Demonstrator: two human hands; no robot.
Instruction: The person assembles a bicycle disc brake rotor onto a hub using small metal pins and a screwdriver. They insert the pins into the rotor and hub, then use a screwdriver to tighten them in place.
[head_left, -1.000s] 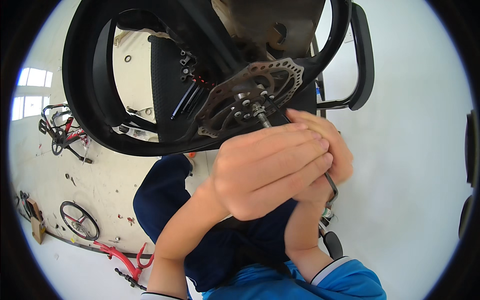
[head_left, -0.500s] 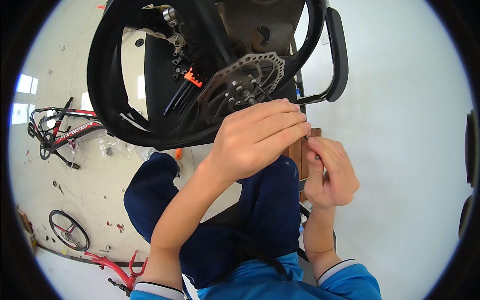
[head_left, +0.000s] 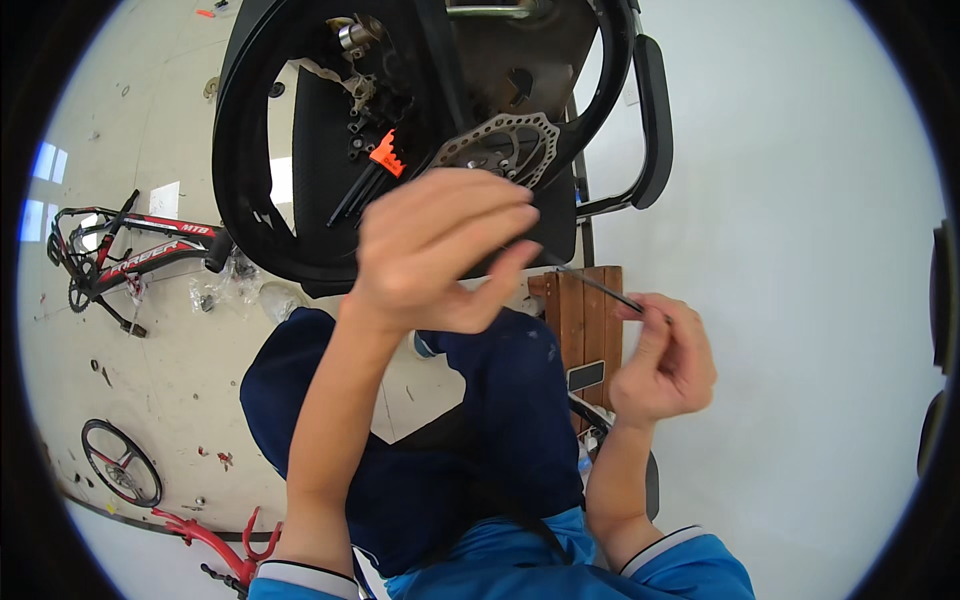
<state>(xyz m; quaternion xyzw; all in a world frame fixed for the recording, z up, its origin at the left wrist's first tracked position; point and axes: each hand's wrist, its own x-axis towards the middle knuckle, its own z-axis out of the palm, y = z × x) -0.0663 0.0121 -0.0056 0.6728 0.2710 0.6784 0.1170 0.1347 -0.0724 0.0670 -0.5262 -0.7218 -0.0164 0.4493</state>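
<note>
A black bicycle wheel (head_left: pixel 240 150) with a silver disc brake rotor (head_left: pixel 500 145) lies on a black chair in front of me. My left hand (head_left: pixel 440 250) is raised just below the rotor, its fingers and thumb curled toward each other. My right hand (head_left: pixel 665 365) is lower right and pinches a thin black rod (head_left: pixel 600 288). The rod slants up to my left thumb; I cannot tell whether the left hand grips it. An orange-handled set of hex keys (head_left: pixel 385 160) lies inside the wheel.
The chair's black armrest (head_left: pixel 655 120) curves at upper right. A brown wooden slatted stool (head_left: pixel 585 320) stands by my right knee. On the floor at left are a red-and-black bike frame (head_left: pixel 140 245), a spare wheel (head_left: pixel 120 462) and a red frame (head_left: pixel 215 540).
My hands have come apart and moved down off the rotor hub. The right hand has dropped to the lower right, drawing the thin rod out between the two hands.
</note>
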